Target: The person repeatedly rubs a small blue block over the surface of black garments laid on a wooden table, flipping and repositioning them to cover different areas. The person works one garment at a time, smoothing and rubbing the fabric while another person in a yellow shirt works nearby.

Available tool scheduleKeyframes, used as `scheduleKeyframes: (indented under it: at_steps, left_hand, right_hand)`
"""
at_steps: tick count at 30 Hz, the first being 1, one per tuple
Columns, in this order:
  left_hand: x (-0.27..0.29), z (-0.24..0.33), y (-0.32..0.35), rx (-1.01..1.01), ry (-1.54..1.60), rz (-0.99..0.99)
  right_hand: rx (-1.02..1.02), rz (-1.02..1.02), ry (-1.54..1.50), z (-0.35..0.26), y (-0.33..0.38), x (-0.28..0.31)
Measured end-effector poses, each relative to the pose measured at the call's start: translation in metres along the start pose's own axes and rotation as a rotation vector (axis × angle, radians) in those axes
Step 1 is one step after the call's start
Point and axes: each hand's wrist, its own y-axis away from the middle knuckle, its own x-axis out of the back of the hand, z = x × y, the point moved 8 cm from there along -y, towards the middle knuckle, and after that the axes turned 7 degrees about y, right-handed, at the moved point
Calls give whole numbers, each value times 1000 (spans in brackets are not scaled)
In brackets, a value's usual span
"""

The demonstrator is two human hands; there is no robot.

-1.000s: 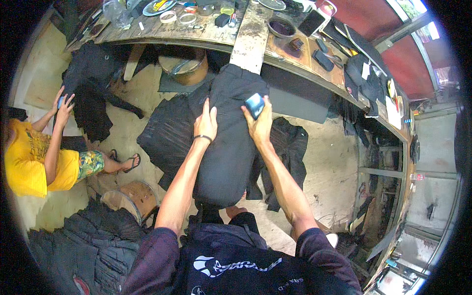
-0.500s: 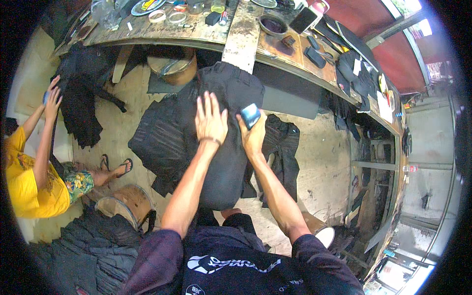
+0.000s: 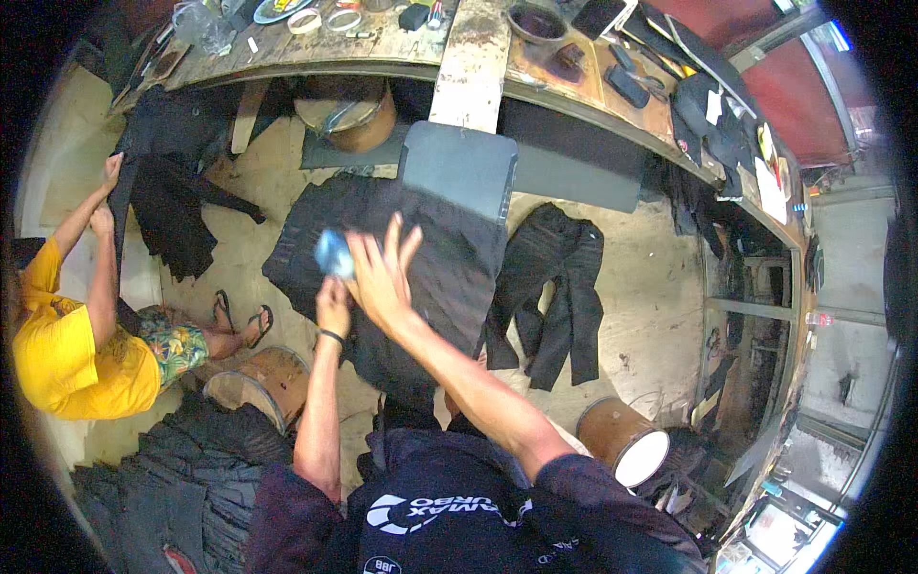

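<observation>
Near the middle of the frame, a blurred blue block (image 3: 334,254) is sitting between the person's two hands, over the left part of a dark garment (image 3: 440,249). The left hand (image 3: 334,306) is curling its fingers at the block's lower end; whether it is pinching the block or cloth, I cannot tell. The right hand (image 3: 384,287) is reaching across toward the left, its fingers stretching out and spreading, with its thumb side beside the block; I cannot tell whether it is gripping it.

The garment is draping over a grey board (image 3: 459,167), its upper edge stopping short of the board's rounded far end, so that end is showing bare. Beyond it, a pale plank (image 3: 468,86) is running up to the cluttered surface (image 3: 354,53), whose front edge is curving across the top of the frame.

To the right of the garment, dark trousers (image 3: 555,277) are lying with a narrow strip of floor (image 3: 641,306) showing between the two; more floor is opening toward the right. A drum (image 3: 617,435) is standing at lower right, near the right forearm. At lower left, a pile of dark clothes (image 3: 191,478) is spreading, and above it a person in a yellow shirt (image 3: 91,364) is sitting well apart.
</observation>
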Motion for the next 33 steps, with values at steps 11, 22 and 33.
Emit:
scheduleKeyframes:
  at_steps: [11,22,33]
  left_hand:
    - [-101,228,-77,104,-195,-136]
    - [-84,212,-72,-122,163,-248]
    - [-32,43,20,-151,-782,-489]
  right_hand:
    - [-332,306,13,156,-78,85]
    - [-320,167,-25,242,-158,37]
    - [-412,136,-205,251,-162,65]
